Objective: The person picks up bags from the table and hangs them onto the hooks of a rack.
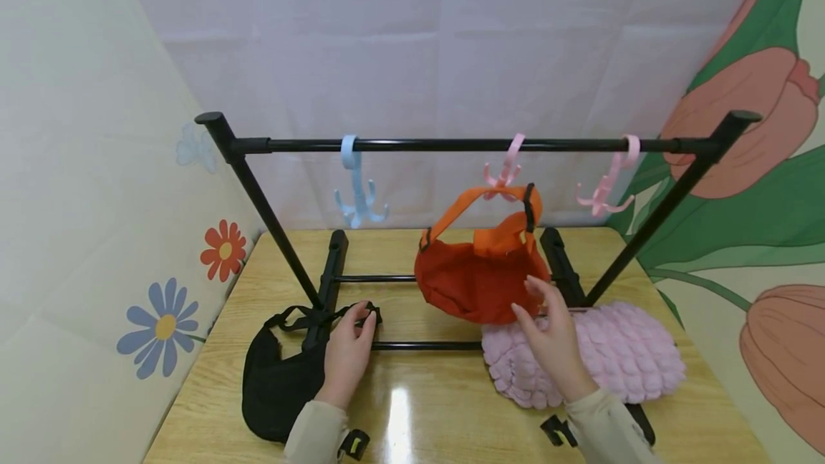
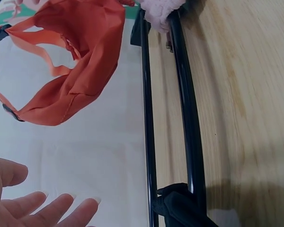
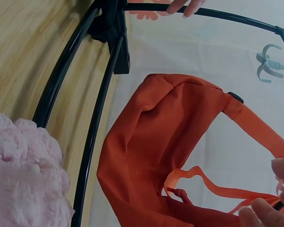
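An orange-red shoulder bag (image 1: 464, 281) hangs by its strap from the middle pink hook (image 1: 513, 156) on a black rack. My right hand (image 1: 554, 342) is beside the bag's lower right side, thumb and fingers apart with nothing between them. In the head view my left hand (image 1: 348, 360) appears over the strap of a black shoulder bag (image 1: 280, 385). The left wrist view shows those fingers (image 2: 52, 210) spread and holding nothing. Partly behind my right hand lies a pink puffy quilted bag (image 1: 628, 353) on the table.
The rack's top bar (image 1: 425, 145) also carries a blue hook (image 1: 356, 185) at left and another pink hook (image 1: 606, 188) at right. Low crossbars (image 1: 425, 346) run between its feet above the wooden table (image 1: 213, 407). A white cloth (image 1: 399, 56) hangs behind.
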`<state>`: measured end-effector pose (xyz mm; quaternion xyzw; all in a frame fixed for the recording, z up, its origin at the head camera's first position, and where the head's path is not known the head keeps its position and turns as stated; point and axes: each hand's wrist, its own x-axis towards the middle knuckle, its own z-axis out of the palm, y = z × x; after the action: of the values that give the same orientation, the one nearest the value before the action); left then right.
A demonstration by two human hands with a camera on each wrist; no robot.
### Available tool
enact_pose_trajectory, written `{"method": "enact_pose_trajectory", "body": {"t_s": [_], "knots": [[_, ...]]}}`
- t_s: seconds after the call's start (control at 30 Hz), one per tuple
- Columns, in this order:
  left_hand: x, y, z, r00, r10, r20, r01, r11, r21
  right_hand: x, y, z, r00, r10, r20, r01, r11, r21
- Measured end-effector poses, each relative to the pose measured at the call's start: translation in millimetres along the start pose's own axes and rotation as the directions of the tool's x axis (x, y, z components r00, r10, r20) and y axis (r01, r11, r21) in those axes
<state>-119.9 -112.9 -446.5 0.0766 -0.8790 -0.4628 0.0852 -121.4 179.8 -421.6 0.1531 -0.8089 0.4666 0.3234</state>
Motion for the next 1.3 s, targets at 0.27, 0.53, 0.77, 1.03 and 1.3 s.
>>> {"method": "enact_pose_trajectory", "body": {"t_s": [0.27, 0.53, 0.77, 1.03, 1.3], "knots": [[-1.0, -6.0, -3.5, 1.0, -0.004, 0.007, 0.004, 1.0, 0.007, -1.6, -3, 6, 0.999, 0.022, 0.027, -0.022, 1.0, 0.021], [0.2, -14.0, -5.8, 1.0, -0.003, -0.008, 0.003, 0.999, 0.051, -3.4, -7, 11, 0.998, 0.047, 0.05, -0.049, 0.998, 0.037], [1.6, -21.5, -3.6, 1.0, -0.011, -0.011, 0.012, 0.997, 0.081, -5.6, -5, 18, 0.999, -0.004, 0.042, 0.002, 0.999, 0.037], [-0.3, -23.5, 0.9, 1.0, -0.006, -0.019, 0.009, 0.988, 0.151, -9.2, -8, 23, 0.997, 0.013, 0.077, -0.019, 0.997, 0.074], [-1.3, -23.3, 2.2, 0.999, -0.048, -0.008, 0.049, 0.984, 0.173, -9.9, -11, 29, 0.993, 0.052, 0.11, -0.062, 0.995, 0.083]]}}
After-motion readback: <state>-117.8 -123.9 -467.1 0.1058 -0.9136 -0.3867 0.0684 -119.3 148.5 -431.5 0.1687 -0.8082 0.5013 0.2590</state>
